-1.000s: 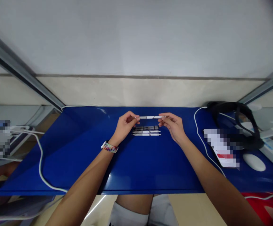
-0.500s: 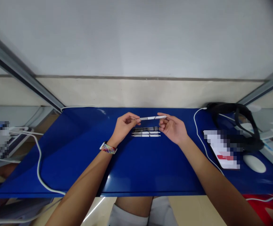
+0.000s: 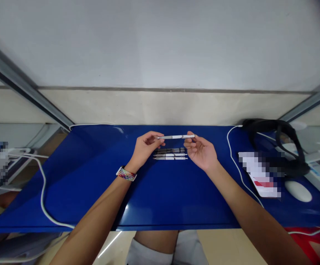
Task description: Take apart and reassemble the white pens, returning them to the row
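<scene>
White pen (image 3: 178,137) raised level above the blue desk (image 3: 176,195). Left hand (image 3: 148,144) pinches the tip end; right hand (image 3: 204,154) touches the other, whether gripping I cannot tell. End-holds probably leave the barrel exposed. Row of pens (image 3: 176,158) lies parallel, just nearer the person. Room toward the near edge; wall (image 3: 160,108) behind, white cable (image 3: 227,140) and phone (image 3: 262,181) bounding the right.

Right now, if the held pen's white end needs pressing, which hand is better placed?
Probably the right hand: its fingers are at that white end of the pen, while the left hand pinches it near the opposite, greyer end.
</scene>
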`<control>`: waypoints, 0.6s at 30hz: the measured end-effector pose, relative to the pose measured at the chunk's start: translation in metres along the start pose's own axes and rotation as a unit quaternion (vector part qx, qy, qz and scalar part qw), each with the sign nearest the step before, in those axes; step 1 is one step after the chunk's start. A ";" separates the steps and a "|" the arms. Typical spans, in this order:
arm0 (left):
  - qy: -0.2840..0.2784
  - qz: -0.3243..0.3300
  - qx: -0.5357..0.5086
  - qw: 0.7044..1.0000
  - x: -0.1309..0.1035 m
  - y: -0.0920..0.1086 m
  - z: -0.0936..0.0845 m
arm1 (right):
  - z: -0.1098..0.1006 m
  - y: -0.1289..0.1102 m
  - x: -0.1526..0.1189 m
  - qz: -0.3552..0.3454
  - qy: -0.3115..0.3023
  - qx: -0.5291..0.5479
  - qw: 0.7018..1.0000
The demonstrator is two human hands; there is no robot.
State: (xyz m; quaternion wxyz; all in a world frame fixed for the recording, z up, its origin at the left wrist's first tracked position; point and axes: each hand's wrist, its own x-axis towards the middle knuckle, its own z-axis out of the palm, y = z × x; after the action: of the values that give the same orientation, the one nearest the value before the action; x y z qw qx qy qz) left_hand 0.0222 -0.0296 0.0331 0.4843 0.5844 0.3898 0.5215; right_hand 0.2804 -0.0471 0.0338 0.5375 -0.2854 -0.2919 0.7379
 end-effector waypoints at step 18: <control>0.019 -0.003 -0.009 1.000 0.000 0.001 0.001 | 0.006 0.009 0.003 -0.031 0.026 0.005 0.999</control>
State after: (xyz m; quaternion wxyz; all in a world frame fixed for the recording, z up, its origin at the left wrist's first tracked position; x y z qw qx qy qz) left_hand 0.0231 -0.0303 0.0343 0.4835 0.5690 0.3961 0.5344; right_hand 0.2697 -0.0475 0.0309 0.5692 -0.2925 -0.2828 0.7145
